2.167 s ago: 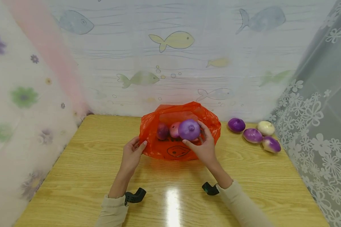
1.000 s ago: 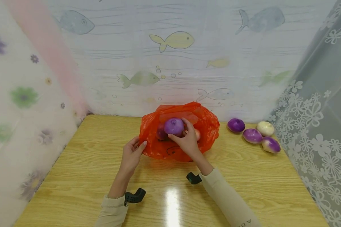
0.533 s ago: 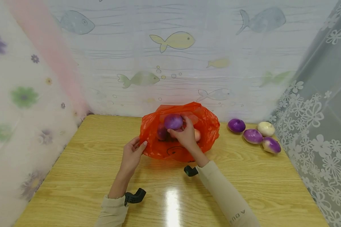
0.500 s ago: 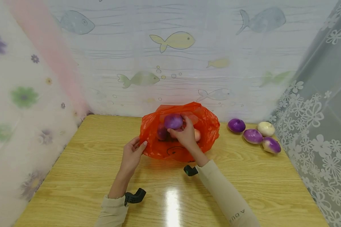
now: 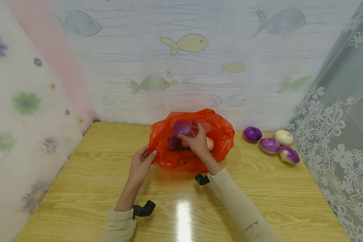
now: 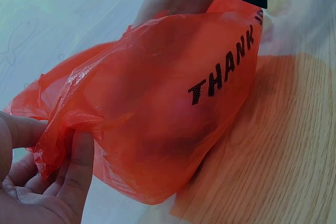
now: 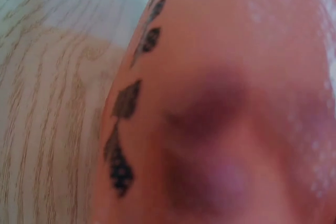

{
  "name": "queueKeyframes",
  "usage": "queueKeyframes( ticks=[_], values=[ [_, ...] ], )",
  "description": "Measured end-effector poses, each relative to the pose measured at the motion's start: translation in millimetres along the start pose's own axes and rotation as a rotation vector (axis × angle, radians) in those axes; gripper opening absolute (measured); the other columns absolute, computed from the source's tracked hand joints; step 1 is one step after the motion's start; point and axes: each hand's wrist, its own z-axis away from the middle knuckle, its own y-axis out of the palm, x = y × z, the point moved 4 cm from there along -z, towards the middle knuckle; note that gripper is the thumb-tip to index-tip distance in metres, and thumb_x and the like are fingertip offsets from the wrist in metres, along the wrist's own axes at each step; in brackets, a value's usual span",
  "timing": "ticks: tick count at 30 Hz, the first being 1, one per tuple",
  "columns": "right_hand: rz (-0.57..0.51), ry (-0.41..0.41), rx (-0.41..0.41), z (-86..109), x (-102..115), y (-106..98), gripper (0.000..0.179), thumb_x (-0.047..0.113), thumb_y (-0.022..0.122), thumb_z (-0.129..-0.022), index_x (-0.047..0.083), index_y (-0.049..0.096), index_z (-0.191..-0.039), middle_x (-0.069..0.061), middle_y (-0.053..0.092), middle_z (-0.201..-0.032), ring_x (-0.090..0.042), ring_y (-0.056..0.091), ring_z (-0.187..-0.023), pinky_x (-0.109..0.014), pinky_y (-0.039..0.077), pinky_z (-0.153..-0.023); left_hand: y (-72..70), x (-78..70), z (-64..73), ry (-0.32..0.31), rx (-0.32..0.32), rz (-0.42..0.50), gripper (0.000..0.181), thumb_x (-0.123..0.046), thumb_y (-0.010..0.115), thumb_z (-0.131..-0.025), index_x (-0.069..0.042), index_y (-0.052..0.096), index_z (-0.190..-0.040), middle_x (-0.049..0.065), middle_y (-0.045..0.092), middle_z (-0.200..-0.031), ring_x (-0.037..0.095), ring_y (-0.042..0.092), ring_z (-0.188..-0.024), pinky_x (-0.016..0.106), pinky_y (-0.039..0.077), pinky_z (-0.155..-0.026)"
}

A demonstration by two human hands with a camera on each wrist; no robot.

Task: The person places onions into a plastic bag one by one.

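A red plastic bag (image 5: 163, 158) stands with its mouth open in the middle of the table. My left hand (image 5: 140, 164) pinches its left rim between thumb and fingers; the left wrist view shows the bunched plastic in that hand (image 6: 52, 177). Inside the bag lies a purple onion (image 5: 181, 127), above a darker purple one (image 5: 173, 142) and beside a pinkish round item (image 5: 210, 144). My right hand (image 5: 198, 141) reaches into the bag, thumb and fingers spread apart just right of the upper onion. In the right wrist view the bag's printed wall (image 7: 220, 40) hides that hand.
On the wooden table (image 5: 109, 154), right of the bag, sit a dark purple onion (image 5: 252, 134), a lighter purple one (image 5: 269, 145), a purple-and-white one (image 5: 289, 155) and a white one (image 5: 283, 137). A fish-patterned curtain (image 5: 115, 50) hangs behind the table.
My right hand has carried the purple onion leftward and down into the bag, and its fingers have come off it. My left hand has kept its grip on the rim.
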Motion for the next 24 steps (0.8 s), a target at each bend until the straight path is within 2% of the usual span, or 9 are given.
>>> queueKeyframes(
  ticks=[3,9,12,16,24],
  values=[
    [-0.055,0.022,0.011,1.3,5,0,0.082,0.002,0.084,-0.082,-0.003,0.037,-0.149,-0.024,0.044,-0.148,-0.042,0.054,-0.130,-0.048,0.048,-0.107,0.2,0.0,0.0,0.001,-0.001,-0.003,0.041,-0.008,0.056,-0.104,0.001,0.051,-0.144,0.022,0.059,-0.140,0.017,0.066,-0.112,0.019,0.056,-0.090],
    [-0.021,0.027,-0.014,2.0,1,-1,0.080,0.004,0.084,-0.082,-0.002,0.041,-0.149,-0.022,0.045,-0.147,-0.041,0.054,-0.131,-0.047,0.049,-0.106,0.7,1.0,-0.5,-0.005,-0.007,-0.007,0.040,-0.008,0.057,-0.104,0.001,0.052,-0.143,0.021,0.059,-0.139,0.016,0.066,-0.111,0.020,0.056,-0.089],
    [-0.007,0.004,-0.016,3.1,2,-3,0.077,0.004,0.084,-0.082,-0.004,0.043,-0.147,-0.024,0.046,-0.146,-0.041,0.052,-0.132,-0.048,0.048,-0.107,0.7,1.8,-0.8,-0.009,-0.008,-0.005,0.040,-0.007,0.057,-0.104,0.001,0.052,-0.143,0.021,0.060,-0.138,0.015,0.066,-0.109,0.020,0.057,-0.088],
    [0.000,-0.031,-0.003,5.4,4,-5,0.075,0.003,0.084,-0.083,-0.007,0.045,-0.145,-0.026,0.046,-0.147,-0.043,0.051,-0.130,-0.051,0.047,-0.109,0.4,1.6,-0.9,-0.012,-0.006,0.000,0.041,-0.008,0.057,-0.104,0.001,0.051,-0.144,0.022,0.059,-0.139,0.011,0.067,-0.107,0.019,0.056,-0.089],
    [-0.025,-0.020,0.031,14.5,13,-9,0.074,0.004,0.082,-0.085,-0.006,0.043,-0.147,-0.023,0.046,-0.149,-0.043,0.049,-0.132,-0.052,0.045,-0.111,0.7,0.8,-0.3,-0.010,-0.004,0.006,0.041,-0.008,0.057,-0.104,0.001,0.051,-0.143,0.022,0.059,-0.138,0.011,0.067,-0.106,0.019,0.056,-0.088]
  ],
)
